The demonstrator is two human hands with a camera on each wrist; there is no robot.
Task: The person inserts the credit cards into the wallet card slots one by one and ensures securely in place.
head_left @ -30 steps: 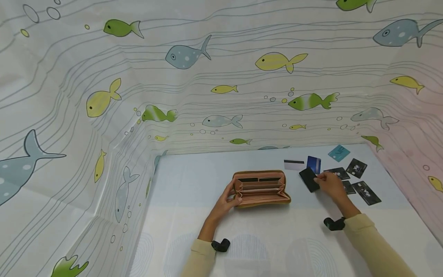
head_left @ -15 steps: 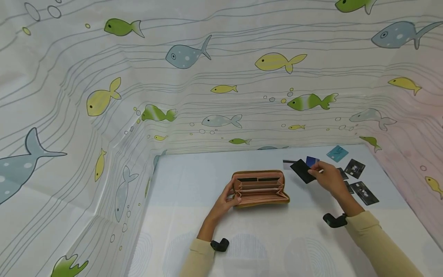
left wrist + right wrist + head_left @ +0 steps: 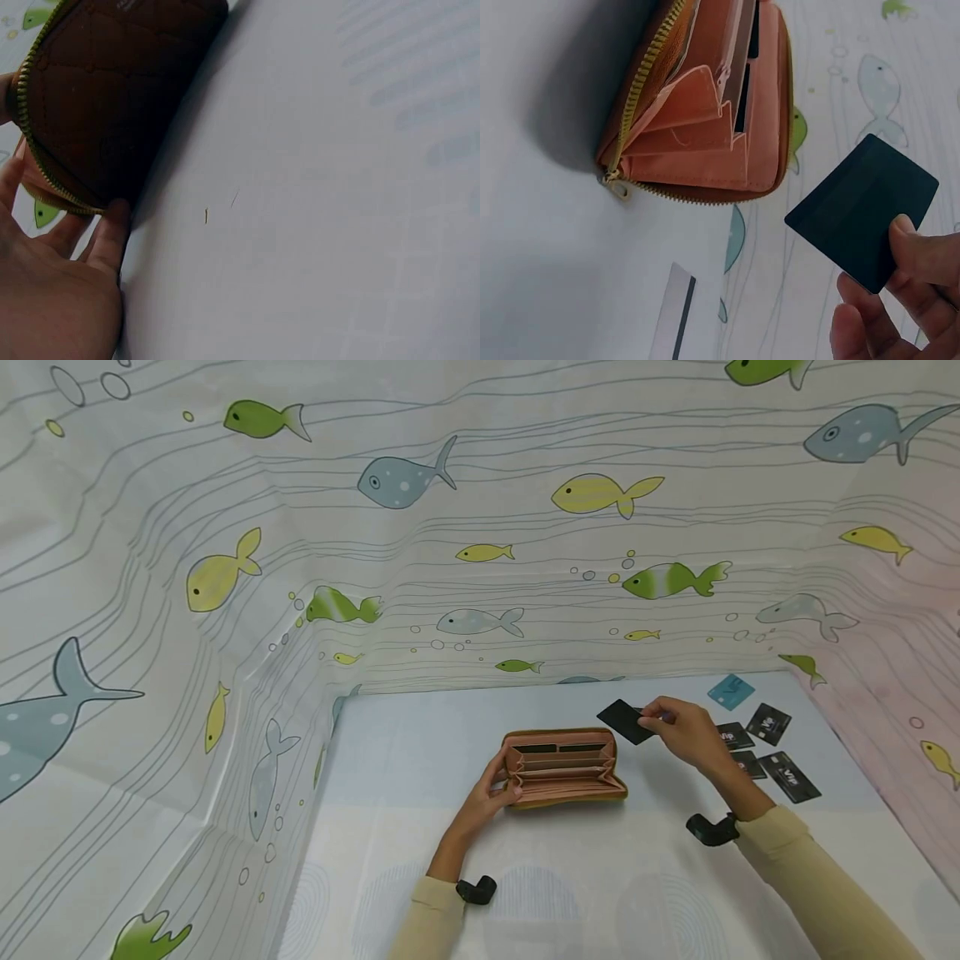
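A brown zip-around wallet (image 3: pixel 564 789) stands unzipped in the middle of the table, its pink compartments facing up and away in the head view. Two dark cards show in its back slots. My left hand (image 3: pixel 480 806) grips the wallet's left end, thumb on the inside edge; the left wrist view shows the quilted outside (image 3: pixel 112 97) and gold zip. Just right of the wallet, my right hand (image 3: pixel 686 735) pinches a black card (image 3: pixel 866 210) by one corner between thumb and fingers, raised above the table and apart from the wallet.
Several black VIP cards (image 3: pixel 790 777) lie at the table's right, with a teal card (image 3: pixel 731 692) behind them. A white card with a dark stripe (image 3: pixel 675 311) lies near the wallet's right end. Fish-printed sheeting (image 3: pixel 480 585) rises behind the table and at both sides.
My right hand has lifted the black card off the table area beside the other cards and carried it left toward the wallet. The left hand and wallet have stayed nearly still.
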